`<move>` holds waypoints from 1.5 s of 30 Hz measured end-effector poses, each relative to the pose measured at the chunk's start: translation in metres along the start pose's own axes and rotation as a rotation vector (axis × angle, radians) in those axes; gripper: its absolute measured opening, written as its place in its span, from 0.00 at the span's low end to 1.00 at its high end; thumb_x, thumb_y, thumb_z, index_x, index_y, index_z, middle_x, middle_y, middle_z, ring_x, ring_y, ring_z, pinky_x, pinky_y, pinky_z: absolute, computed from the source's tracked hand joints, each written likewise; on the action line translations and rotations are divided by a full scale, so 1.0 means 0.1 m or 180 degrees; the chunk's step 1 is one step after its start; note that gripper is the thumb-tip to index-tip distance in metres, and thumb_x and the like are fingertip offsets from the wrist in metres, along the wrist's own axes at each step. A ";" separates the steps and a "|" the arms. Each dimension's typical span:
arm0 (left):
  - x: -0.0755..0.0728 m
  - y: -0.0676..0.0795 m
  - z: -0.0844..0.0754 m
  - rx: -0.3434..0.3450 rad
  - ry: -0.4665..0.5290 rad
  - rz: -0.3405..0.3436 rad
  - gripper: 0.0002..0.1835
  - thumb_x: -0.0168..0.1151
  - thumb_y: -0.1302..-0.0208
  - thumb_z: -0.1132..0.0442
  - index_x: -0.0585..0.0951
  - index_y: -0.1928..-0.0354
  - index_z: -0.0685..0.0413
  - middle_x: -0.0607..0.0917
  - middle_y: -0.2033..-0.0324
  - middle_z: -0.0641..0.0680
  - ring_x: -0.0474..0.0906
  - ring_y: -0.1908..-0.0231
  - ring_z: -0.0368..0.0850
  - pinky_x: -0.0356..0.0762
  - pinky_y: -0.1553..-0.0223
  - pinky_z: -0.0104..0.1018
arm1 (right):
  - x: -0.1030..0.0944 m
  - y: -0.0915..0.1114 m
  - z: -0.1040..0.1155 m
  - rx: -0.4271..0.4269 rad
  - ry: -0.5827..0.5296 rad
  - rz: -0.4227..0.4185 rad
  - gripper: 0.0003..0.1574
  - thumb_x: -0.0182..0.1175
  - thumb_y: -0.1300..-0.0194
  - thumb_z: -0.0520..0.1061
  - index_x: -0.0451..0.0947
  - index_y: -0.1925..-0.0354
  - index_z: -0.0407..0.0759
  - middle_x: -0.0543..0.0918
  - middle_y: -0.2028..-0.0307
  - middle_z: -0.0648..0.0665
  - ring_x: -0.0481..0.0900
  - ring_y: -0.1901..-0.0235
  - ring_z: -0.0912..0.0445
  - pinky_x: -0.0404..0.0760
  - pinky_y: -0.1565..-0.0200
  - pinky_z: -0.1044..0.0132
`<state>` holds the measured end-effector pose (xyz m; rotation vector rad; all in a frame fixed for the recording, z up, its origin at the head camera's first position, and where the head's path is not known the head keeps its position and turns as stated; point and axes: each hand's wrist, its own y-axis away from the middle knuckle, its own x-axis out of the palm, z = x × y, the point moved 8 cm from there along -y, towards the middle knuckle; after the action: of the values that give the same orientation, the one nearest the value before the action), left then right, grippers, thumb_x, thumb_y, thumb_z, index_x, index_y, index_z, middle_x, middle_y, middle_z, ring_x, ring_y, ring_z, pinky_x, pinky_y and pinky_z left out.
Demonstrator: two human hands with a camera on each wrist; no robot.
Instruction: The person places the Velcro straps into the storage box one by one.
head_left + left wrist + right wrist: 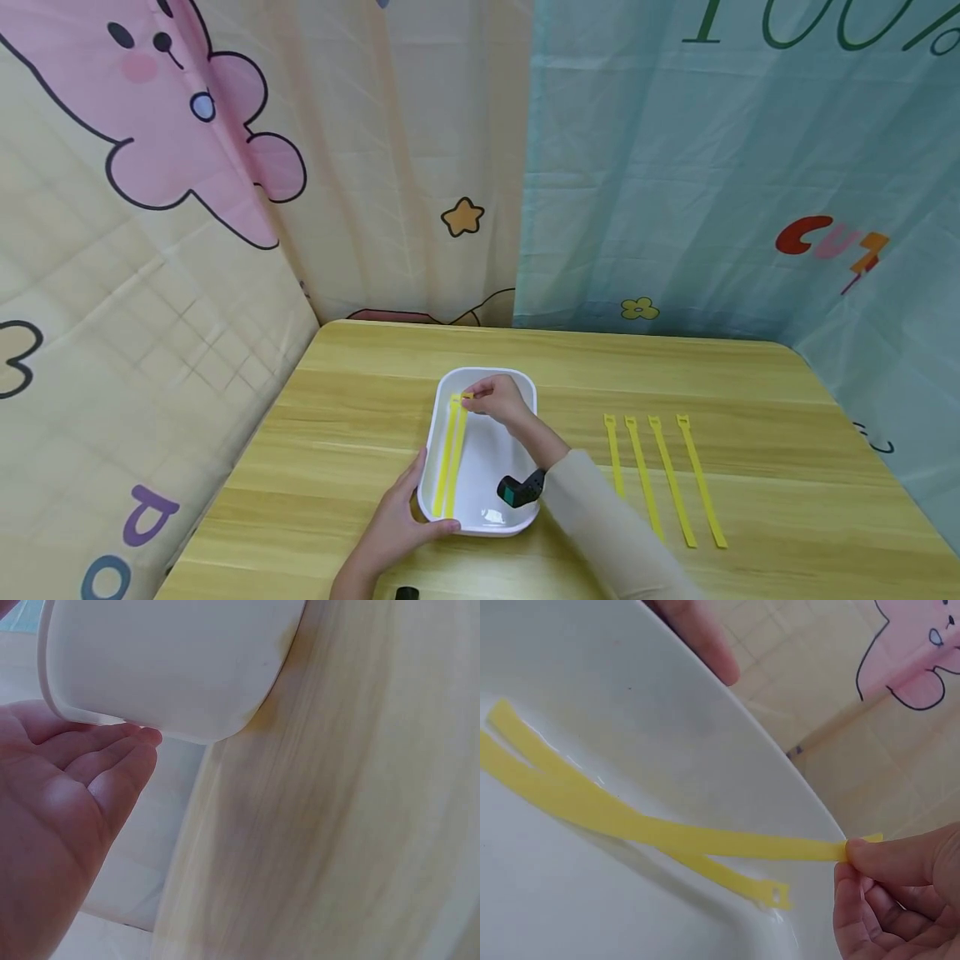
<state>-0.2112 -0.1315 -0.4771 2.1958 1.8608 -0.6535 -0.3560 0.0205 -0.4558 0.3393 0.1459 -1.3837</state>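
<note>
Right wrist view: one yellow strap (739,844) rises from the white tray (495,467) across a second strap (721,871), pinched near its end by the right hand (906,874). The left hand (397,517) holds the tray's near-left corner; four more straps (672,482) lie toward the worktop's (360,392) right edge.

Head view: set high and back, facing forward and down; widest of the three, with the table (322,433) across 4 to 8 o'clock, curtain (405,125) at 12, and whole tray (491,467) at 6. Left wrist view: close, low and tilted, facing the tray's outer wall at 12; left hand (60,802) at 9. Right wrist view: close, facing obliquely into the tray; right hand (900,889) at 4. Shared by head and right wrist views: the tray's two yellow straps (446,456) and the curtain's pink figure (172,150), at 10 and 2 respectively.
</note>
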 end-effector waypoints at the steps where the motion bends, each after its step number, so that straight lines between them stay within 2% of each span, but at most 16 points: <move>1: 0.00 0.00 0.00 0.0006 -0.0008 -0.0006 0.61 0.77 0.66 0.47 0.53 0.31 0.60 0.58 0.33 0.58 0.54 0.36 0.49 0.51 0.38 0.48 | 0.00 -0.01 -0.01 0.0012 0.0023 0.0002 0.09 0.67 0.47 0.37 0.81 0.65 0.34 0.80 0.73 0.44 0.78 0.73 0.56 0.81 0.66 0.65; 12: 0.01 0.00 0.03 -0.0055 -0.0035 0.0014 0.61 0.76 0.65 0.45 0.52 0.30 0.59 0.58 0.33 0.58 0.55 0.36 0.50 0.52 0.38 0.51 | 0.02 -0.10 -0.11 0.0127 0.0273 -0.0075 0.07 0.68 0.49 0.36 0.81 0.68 0.36 0.80 0.72 0.44 0.77 0.73 0.55 0.81 0.67 0.67; 25: 0.01 0.00 0.01 -0.0069 -0.0063 0.0010 0.61 0.77 0.65 0.45 0.53 0.30 0.59 0.58 0.33 0.59 0.54 0.36 0.51 0.51 0.38 0.50 | 0.02 -0.14 -0.21 0.0226 0.0301 -0.0092 0.07 0.68 0.49 0.34 0.81 0.69 0.34 0.79 0.73 0.44 0.75 0.76 0.57 0.79 0.70 0.68; 45: 0.00 0.01 0.01 -0.0096 0.0003 0.0010 0.62 0.77 0.66 0.46 0.53 0.30 0.59 0.58 0.33 0.59 0.54 0.36 0.50 0.50 0.38 0.50 | 0.05 -0.15 -0.25 0.0121 0.0270 -0.0057 0.08 0.66 0.51 0.30 0.81 0.68 0.30 0.78 0.77 0.45 0.74 0.78 0.58 0.77 0.73 0.69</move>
<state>-0.2108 -0.1318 -0.4776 2.1804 1.8549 -0.6198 -0.3676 0.0213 -0.4833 0.4295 0.1932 -1.3917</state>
